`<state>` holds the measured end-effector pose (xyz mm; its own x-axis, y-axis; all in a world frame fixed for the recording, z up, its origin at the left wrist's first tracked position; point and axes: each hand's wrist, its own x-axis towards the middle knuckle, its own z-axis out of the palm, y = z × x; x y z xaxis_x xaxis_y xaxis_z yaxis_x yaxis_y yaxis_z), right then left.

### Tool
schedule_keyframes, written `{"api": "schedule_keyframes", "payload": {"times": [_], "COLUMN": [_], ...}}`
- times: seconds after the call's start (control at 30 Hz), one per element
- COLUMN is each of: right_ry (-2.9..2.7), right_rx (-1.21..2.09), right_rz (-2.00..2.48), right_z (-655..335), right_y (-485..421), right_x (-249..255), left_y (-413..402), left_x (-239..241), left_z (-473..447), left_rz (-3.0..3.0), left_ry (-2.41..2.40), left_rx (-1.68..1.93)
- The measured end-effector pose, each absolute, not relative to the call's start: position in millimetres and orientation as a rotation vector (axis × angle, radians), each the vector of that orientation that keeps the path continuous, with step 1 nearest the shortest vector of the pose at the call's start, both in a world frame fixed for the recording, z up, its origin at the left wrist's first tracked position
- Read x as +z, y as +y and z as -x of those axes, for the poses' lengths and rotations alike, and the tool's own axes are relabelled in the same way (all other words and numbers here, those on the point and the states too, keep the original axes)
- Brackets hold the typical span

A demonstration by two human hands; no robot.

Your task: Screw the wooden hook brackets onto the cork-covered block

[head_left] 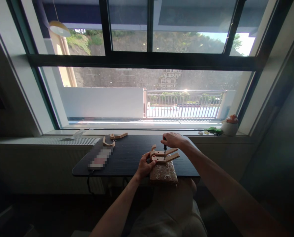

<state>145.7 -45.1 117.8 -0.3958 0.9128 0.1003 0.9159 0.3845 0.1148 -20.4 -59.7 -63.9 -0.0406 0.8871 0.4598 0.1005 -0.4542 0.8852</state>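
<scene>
My right hand [172,140] is closed around the dark handle of a screwdriver [165,152], held upright. Its tip meets a light wooden piece [170,158] with a curved end and small dark holes. That piece, together with similar curved wooden parts beside it, rests on a brown wrapped block [163,172] at the table's front edge. My left hand [146,164] grips the curved left end of the wooden piece, thumb on top. Whether a screw sits under the screwdriver tip is too small to tell.
Two more curved wooden pieces [118,135] lie at the back left of the dark table [134,154]. A blurred-out flat object [100,158] is near its left edge. Behind is a window sill with a white pot [229,127] and green leaves [214,130]. My legs are below the table edge.
</scene>
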Motion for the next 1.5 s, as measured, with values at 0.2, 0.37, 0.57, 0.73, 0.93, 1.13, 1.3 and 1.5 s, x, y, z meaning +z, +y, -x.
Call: {"api": "schedule_keyframes", "payload": {"times": [0.2, 0.37, 0.57, 0.73, 0.93, 1.13, 1.3, 1.5], "right_ry": [-2.651, -2.607, -2.606, -2.672, -2.692, -2.661, -2.675, -2.719], "right_rx": [-0.270, -0.310, -0.303, -0.264, -0.225, -0.224, -0.178, -0.128], "right_rz": [1.607, 1.650, 1.736, 1.660, 1.599, 1.651, 1.713, 1.573], "right_z": [-146, -141, -141, -144, -144, -145, -147, -151], "right_y": [-45, -45, -47, -49, -47, -47, -49, -48], "right_x": [110, 104, 112, 119, 115, 112, 124, 128], "left_y": [-62, -59, -58, -59, -57, -62, -65, -64], "left_x": [-60, -64, -65, -63, -66, -62, -56, -58], "left_z": [20, 21, 21, 21, 21, 20, 19, 19], "left_rz": [-1.565, -1.685, -1.613, -1.591, -1.641, -1.601, -1.638, -1.601], "left_ry": [1.067, 1.142, 1.086, 1.080, 1.126, 1.102, 1.103, 1.113], "left_rx": [1.564, 1.532, 1.563, 1.573, 1.562, 1.570, 1.566, 1.561]}}
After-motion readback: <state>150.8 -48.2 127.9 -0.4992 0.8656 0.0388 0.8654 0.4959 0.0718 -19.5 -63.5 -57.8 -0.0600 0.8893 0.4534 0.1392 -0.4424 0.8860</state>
